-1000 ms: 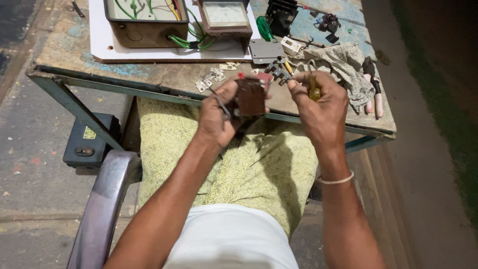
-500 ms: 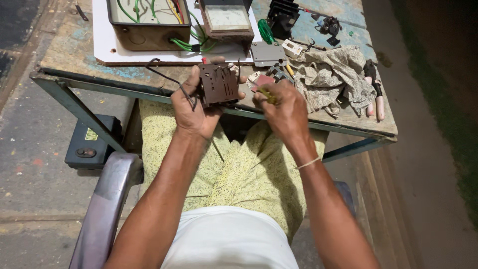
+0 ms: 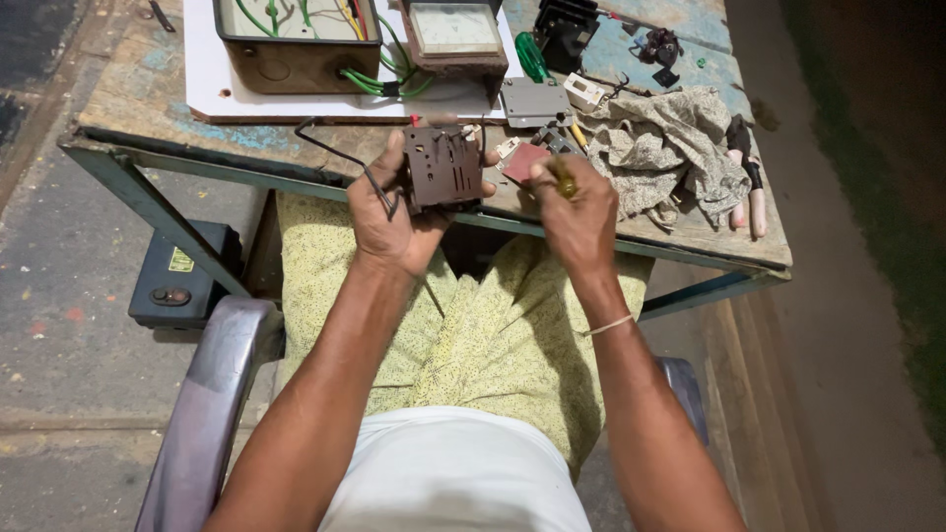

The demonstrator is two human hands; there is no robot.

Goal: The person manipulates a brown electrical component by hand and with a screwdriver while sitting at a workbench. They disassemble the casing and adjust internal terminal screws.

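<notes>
Left hand (image 3: 394,212) grips brown perforated part (image 3: 444,167) at table edge (image 3: 680,248). Right hand (image 3: 576,212) just beside it, fist closed round yellow-handled tool (image 3: 566,180). Crumpled cloth (image 3: 670,148) right of right hand.

A worn wooden table (image 3: 148,133) on a blue-green metal frame (image 3: 148,202) carries the things. A white board (image 3: 212,94) lies at its far side, bearing a brown box (image 3: 296,59) (green wires spill from it) and a meter (image 3: 455,34). Just right of the board lies a grey plate (image 3: 534,100), then a crumpled cloth (image 3: 665,148). Pliers (image 3: 746,187) with pale handles lie by the right edge, touching the cloth.
</notes>
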